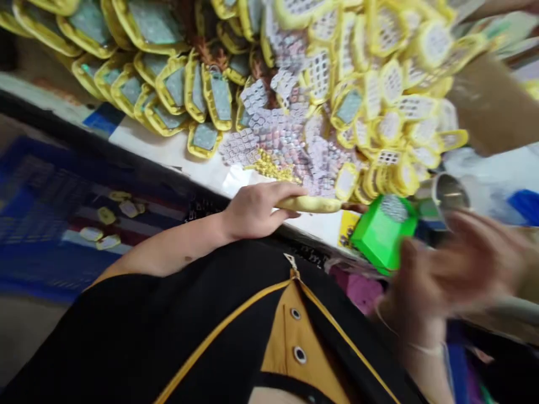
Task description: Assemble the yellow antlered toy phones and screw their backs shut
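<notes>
My left hand (pixel 255 212) is closed on a yellow plastic casing (pixel 315 203), which I see edge-on at the front edge of the worktable. Its thumb and fingers pinch one end; the face of the casing is hidden. Just beyond lie small yellow parts (pixel 272 165) and a spread of pale square pieces (pixel 282 132). At the right, my right hand (pixel 458 269) is smeared by motion, so its grip does not show. It is beside a bright green tray (pixel 374 238) with small silvery bits (pixel 393 209) in it, and below a metal cup (pixel 452 193).
Yellow casings with clear windows (pixel 168 84) stand in rows at the back left. More, with white gridded faces (pixel 389 81), pile up at the back right by a cardboard piece (pixel 499 104). A blue crate (pixel 33 224) with several casings sits low at the left.
</notes>
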`<state>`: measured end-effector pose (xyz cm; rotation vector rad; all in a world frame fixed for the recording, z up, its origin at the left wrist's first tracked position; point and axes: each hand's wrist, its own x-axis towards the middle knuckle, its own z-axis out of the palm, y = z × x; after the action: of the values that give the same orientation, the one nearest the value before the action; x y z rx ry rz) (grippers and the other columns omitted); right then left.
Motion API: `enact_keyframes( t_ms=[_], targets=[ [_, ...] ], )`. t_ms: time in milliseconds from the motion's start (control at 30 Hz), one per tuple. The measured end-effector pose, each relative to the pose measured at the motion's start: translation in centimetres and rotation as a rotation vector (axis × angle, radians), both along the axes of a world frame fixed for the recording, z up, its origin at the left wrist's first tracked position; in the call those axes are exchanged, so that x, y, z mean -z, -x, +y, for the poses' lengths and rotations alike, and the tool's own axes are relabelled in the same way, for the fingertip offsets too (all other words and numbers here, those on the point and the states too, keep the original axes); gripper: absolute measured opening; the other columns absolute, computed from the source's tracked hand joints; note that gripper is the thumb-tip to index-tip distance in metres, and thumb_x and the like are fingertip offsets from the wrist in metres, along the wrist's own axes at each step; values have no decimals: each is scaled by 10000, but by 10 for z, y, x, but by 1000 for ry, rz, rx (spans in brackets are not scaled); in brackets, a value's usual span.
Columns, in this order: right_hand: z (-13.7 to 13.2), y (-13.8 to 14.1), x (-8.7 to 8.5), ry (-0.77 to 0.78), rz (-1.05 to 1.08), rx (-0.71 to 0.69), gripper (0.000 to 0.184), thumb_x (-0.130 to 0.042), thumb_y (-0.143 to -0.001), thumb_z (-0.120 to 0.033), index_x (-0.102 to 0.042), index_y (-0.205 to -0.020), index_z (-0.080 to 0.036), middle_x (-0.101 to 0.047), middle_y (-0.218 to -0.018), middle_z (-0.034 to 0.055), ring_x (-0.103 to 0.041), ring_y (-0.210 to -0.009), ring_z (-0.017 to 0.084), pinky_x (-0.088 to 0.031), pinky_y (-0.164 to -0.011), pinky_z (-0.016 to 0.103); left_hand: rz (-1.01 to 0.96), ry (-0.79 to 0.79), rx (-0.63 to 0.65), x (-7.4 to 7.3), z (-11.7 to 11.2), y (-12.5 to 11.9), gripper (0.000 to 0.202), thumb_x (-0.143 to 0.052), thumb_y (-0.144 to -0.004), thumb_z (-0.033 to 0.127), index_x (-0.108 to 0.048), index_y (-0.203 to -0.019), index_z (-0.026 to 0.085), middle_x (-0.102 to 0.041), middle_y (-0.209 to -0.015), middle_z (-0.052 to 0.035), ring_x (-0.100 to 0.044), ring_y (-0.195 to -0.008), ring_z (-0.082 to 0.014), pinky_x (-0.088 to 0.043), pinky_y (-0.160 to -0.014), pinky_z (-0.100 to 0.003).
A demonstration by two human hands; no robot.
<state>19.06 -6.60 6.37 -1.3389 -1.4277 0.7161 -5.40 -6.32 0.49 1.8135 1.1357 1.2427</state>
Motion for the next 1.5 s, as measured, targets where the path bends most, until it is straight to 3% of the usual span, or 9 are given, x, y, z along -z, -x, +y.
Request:
enact_keyframes(
  t_ms=[100, 200, 500, 667, 833, 1000, 1133, 1300, 1500],
  targets=[
    [19, 16, 3, -193, -332, -365, 535, -908, -624, -282, -704, -1118, -295, -704, -1093, 62, -656, -1003, 260, -564, -826, 421, 38, -115, -30, 4, -5, 12, 281, -662, -857, 190, -692, -1134, 226, -747, -1174, -45, -689, -1107, -195, -522, -979, -322],
    [37, 42, 20, -201, -387, -580, 338, -846, -715, -247, -721, -1027, -279, -724, -897, 19, -640, -729, 171, -526, -635, 321, -53, -108, -117, 7, -11, 20, 263, -699, -838, 214, -704, -1101, 211, -751, -1136, -56, -692, -1075, -185, -522, -975, -309],
    [36, 48, 60, -198, 18, -536, 262, -833, -752, -291, -736, -994, -317, -734, -883, -3, -670, -802, 156, -531, -684, 278, -567, 193, -80, 25, -13, 22, 346, -823, -720, 362, -739, -994, 168, -749, -1060, -88, -710, -911, -191, -578, -759, -270],
    [33, 49, 67, -269, 26, -475, 209, -803, -785, -350, -715, -965, -291, -720, -855, -3, -662, -782, 152, -529, -668, 280, -388, 94, -154, 18, -12, 23, 282, -792, -755, 318, -749, -992, 172, -765, -992, -74, -711, -872, -184, -564, -799, -279],
    [46, 62, 48, -56, -181, -529, 310, -772, -782, -499, -659, -895, -233, -569, -654, -49, -514, -560, 96, -442, -511, 228, -74, 223, -128, 10, -1, 31, 374, -841, -682, 343, -737, -1011, 197, -751, -1011, -52, -688, -949, -230, -533, -912, -360],
    [62, 84, 26, -197, -50, -508, 620, -499, -903, -677, -494, -1338, -235, -656, -880, 40, -619, -698, 149, -542, -625, 298, -921, 653, -107, 11, 8, 26, 325, -669, -867, 497, -705, -969, 190, -736, -869, -33, -684, -725, -170, -584, -694, -309],
    [49, 102, 35, -226, -486, -539, 751, -452, -919, -678, -428, -1429, -126, -711, -855, 93, -636, -640, 179, -491, -576, 303, -1350, 797, -215, 6, 11, 20, 387, -406, -1024, 412, -700, -968, 166, -743, -876, -41, -704, -739, -152, -595, -779, -318],
    [32, 125, 40, -168, -922, -599, 750, -373, -988, -558, -319, -1505, -17, -758, -974, 198, -716, -767, 260, -416, -549, 310, -1328, 939, -171, -1, 4, 6, 499, -364, -1022, 498, -701, -1073, 133, -740, -1077, -107, -636, -1209, -219, -490, -1053, -315],
    [28, 115, 38, -281, -1063, -628, 640, -300, -1023, -427, -356, -1494, 2, -775, -855, 164, -685, -613, 218, -295, -483, 320, -1241, 650, -215, -1, -5, 10, 417, -638, -860, 586, -671, -1062, 223, -720, -1174, -74, -534, -1354, -304, -386, -1166, -492]
  ],
)
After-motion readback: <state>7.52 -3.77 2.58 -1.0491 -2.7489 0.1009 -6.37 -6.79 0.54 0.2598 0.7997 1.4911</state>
